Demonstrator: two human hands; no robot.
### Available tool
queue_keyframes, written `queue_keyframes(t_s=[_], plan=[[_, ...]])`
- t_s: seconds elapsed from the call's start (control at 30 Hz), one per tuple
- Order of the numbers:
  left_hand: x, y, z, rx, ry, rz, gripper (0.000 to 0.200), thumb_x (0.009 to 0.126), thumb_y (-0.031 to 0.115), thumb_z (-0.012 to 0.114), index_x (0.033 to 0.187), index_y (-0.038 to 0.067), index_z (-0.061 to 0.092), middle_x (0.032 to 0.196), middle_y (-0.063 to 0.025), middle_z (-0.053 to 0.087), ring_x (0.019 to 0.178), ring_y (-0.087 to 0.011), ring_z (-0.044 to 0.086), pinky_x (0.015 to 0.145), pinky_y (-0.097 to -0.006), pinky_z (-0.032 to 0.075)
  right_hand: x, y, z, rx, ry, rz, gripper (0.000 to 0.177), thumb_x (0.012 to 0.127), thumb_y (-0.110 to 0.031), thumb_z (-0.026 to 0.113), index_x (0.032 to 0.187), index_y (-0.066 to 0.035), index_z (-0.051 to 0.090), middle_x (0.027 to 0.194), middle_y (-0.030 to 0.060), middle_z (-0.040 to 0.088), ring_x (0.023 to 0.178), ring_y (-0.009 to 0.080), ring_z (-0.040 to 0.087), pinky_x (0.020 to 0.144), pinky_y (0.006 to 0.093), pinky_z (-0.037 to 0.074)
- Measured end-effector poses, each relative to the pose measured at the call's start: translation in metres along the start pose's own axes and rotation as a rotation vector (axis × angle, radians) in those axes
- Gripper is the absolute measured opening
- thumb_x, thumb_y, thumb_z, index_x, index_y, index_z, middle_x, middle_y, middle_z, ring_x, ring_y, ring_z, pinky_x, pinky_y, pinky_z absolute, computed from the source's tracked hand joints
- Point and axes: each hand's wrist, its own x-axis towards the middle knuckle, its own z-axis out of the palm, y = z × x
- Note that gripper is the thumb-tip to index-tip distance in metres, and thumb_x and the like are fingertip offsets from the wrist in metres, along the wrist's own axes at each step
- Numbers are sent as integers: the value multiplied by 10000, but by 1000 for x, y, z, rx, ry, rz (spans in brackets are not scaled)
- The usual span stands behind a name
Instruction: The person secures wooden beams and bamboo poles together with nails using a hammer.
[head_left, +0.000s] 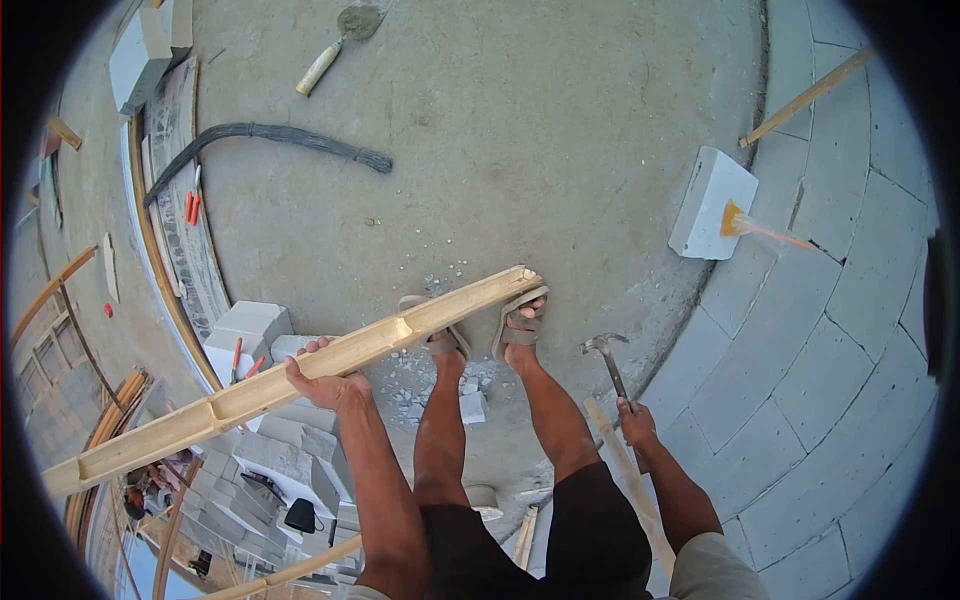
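My left hand (pixel 325 380) is wrapped round a long split bamboo pole (pixel 255 393), which slants from the lower left up to my feet. Its hollow side and several node walls show, and its far end is beside my right sandal (pixel 523 312). Low on the right, my right hand (pixel 637 424) grips a claw hammer (pixel 615 372) by the handle, head pointing away from me. A pale wooden strip (pixel 622 465) runs close beside that hand. White chips lie on the floor around my sandals.
A block wall (pixel 830 340) curves along the right, with a white block (pixel 712 203) and a wooden stick (pixel 808 98) against it. Stacked blocks (pixel 290 465) stand lower left. A wire bundle (pixel 270 132), red-handled pliers (pixel 192 207) and a trowel (pixel 320 68) lie farther off.
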Motion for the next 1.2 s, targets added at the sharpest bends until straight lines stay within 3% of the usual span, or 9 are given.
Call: queue_keyframes(t_s=[0.1,0.17,0.27,0.63,0.7,0.83,1.03,1.1,1.2], plan=[[-3,1,2,-44,35,-31,353,861,436,581,882,104,463,808,-48,527,806,-235,551,797,-384,468,-24,-54,-32,4,-4,61,476,956,-510,501,761,-77,540,547,-2,445,405,119,430,356,292,361],[-5,5,0,8,56,-54,355,855,440,582,889,105,468,814,-51,525,816,-235,552,814,-389,468,-36,-78,-46,-2,-34,114,525,964,-497,473,807,-6,574,650,101,551,516,220,558,464,358,468],[-3,8,2,16,73,-67,359,849,434,593,899,100,473,826,-61,531,831,-238,554,838,-401,466,-58,-138,-61,196,27,173,481,962,-522,479,759,-86,510,528,-27,397,386,78,389,344,257,354],[-4,10,-1,58,75,-54,380,843,421,606,943,72,494,852,-69,541,864,-249,570,866,-411,467,-73,-163,-71,70,54,70,508,939,-561,501,764,-85,505,518,-30,393,400,76,373,362,269,333],[-4,7,-1,39,62,-64,376,841,418,607,941,74,494,851,-67,541,863,-248,569,867,-409,466,-67,-140,-71,-166,75,-14,563,955,-536,476,745,-15,506,628,105,498,607,222,543,573,387,434],[-3,0,3,15,108,-20,377,829,413,622,946,72,514,862,-67,548,869,-240,571,854,-389,468,-70,-137,-66,-209,53,5,573,956,-528,477,754,8,500,691,146,511,732,265,561,682,424,425],[-5,4,1,44,113,-21,394,827,426,634,951,71,518,871,-74,550,875,-243,569,850,-390,466,-86,-154,-57,-63,19,196,580,955,-536,473,749,5,507,673,154,523,688,281,552,678,436,437],[-5,9,4,62,117,-36,395,828,437,634,935,78,508,866,-74,543,869,-250,564,863,-399,460,-77,-136,-55,-47,79,10,507,947,-543,496,729,-85,501,523,-11,411,396,96,402,355,288,350],[-6,7,2,72,132,-41,431,841,449,625,983,54,527,903,-86,557,897,-240,576,835,-388,470,-71,-128,-65,-150,131,-81,505,948,-541,497,724,-89,494,525,-14,412,404,92,403,357,286,351]])
